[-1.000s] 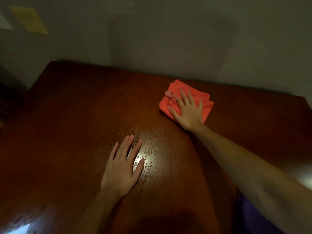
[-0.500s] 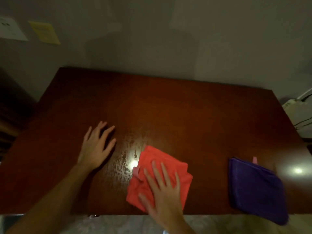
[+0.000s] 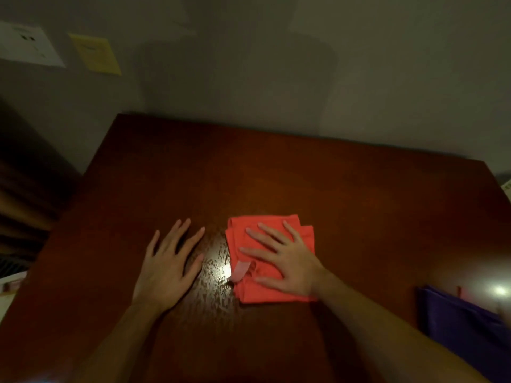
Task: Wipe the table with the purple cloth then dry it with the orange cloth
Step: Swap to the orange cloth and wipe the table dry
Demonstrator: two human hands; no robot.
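Orange cloth [image 3: 272, 258], folded into a thick pad, lies flat on the dark wooden table [image 3: 276, 175], a little right of the middle of the near half. A pale tag [image 3: 240, 270] sticks out at its left edge. The right hand [image 3: 284, 261] rests on top of this cloth with the palm down and the fingers spread and straight; it presses the cloth and does not pinch it. The fingers point away from the person and somewhat to the left.

Just left of the cloth, between the two hands, the table shows a shiny patch [image 3: 217, 269] that looks like small wet drops under the light. The left hand [image 3: 168, 268] lies flat and open on the bare wood on the other side of this patch, holding nothing.

The wet patch is therefore to the left of the cloth and touches its edge, so the drying stroke probably must go sideways to the left, and the right hand is already placed for it.

The purple cloth [image 3: 464, 327] lies well apart at the near right corner, untouched.
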